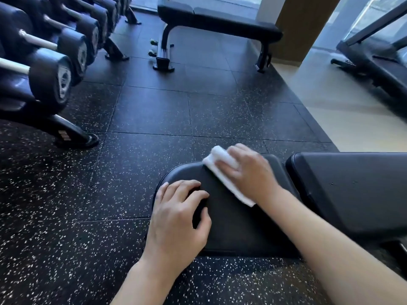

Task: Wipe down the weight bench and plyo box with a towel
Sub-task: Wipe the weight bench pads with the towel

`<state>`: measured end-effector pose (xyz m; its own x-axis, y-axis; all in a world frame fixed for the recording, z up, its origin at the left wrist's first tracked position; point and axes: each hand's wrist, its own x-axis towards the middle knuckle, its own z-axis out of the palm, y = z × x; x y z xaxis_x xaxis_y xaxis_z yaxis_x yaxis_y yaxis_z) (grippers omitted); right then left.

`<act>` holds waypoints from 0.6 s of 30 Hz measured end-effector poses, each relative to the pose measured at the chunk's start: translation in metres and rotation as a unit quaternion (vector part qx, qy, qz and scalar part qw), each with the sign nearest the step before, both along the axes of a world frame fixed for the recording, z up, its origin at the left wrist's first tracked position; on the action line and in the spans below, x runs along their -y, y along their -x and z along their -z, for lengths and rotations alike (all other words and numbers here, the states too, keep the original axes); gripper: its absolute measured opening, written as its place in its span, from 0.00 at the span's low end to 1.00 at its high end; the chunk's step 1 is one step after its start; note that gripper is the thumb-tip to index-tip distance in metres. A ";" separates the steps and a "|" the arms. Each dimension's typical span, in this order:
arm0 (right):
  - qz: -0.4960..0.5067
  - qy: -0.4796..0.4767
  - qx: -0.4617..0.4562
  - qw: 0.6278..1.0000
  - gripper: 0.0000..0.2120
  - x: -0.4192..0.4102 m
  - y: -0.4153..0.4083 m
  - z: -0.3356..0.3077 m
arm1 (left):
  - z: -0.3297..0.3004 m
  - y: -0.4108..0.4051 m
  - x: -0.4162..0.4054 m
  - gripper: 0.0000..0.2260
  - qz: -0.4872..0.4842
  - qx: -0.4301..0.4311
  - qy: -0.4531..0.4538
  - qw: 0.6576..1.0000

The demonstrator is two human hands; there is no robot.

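The black padded weight bench (237,225) lies in front of me, its seat pad at the lower centre and its longer back pad (352,190) to the right. My right hand (251,172) presses a folded white towel (217,159) flat onto the far part of the seat pad, fingers spread over it. My left hand (176,219) rests on the near left corner of the seat pad with its fingers loosely bent, holding nothing. No plyo box is in view.
A dumbbell rack (44,69) full of black dumbbells runs along the left. A second flat bench (218,23) stands farther back at the centre. A treadmill (378,62) sits at the right on light flooring. Speckled rubber floor (143,111) lies between.
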<state>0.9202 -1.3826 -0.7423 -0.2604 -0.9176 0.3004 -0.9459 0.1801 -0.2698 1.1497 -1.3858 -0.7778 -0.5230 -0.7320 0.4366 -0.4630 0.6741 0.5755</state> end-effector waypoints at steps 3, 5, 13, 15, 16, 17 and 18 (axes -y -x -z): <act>0.118 -0.013 0.016 0.993 0.17 -0.009 0.058 -0.006 | -0.001 0.009 -0.007 0.14 -0.034 0.027 -0.006 0.999; 0.157 -0.019 0.008 0.987 0.18 -0.005 0.072 -0.008 | -0.002 0.013 -0.007 0.13 -0.053 0.018 -0.006 0.998; -0.039 0.068 -0.006 0.997 0.12 -0.008 -0.057 0.004 | -0.001 0.015 -0.008 0.10 -0.102 -0.111 -0.015 0.989; -0.069 0.056 0.000 0.996 0.14 -0.031 -0.065 0.005 | -0.002 0.015 -0.007 0.09 -0.100 -0.111 -0.034 0.988; -0.075 0.051 -0.001 0.996 0.16 -0.047 -0.063 0.004 | -0.002 0.014 -0.009 0.08 -0.095 -0.104 -0.040 0.989; -0.083 0.049 -0.002 0.995 0.17 -0.063 -0.057 0.005 | -0.001 0.012 -0.009 0.08 -0.089 -0.099 -0.045 0.990; -0.093 0.048 -0.002 0.995 0.17 -0.080 -0.051 0.004 | 0.000 0.009 -0.009 0.08 -0.081 -0.095 -0.047 0.991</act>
<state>0.9708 -1.3021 -0.7459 -0.0874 -0.9171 0.3890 -0.9617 -0.0242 -0.2731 1.1410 -1.3763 -0.7778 -0.3103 -0.8415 0.4422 -0.4377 0.5394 0.7193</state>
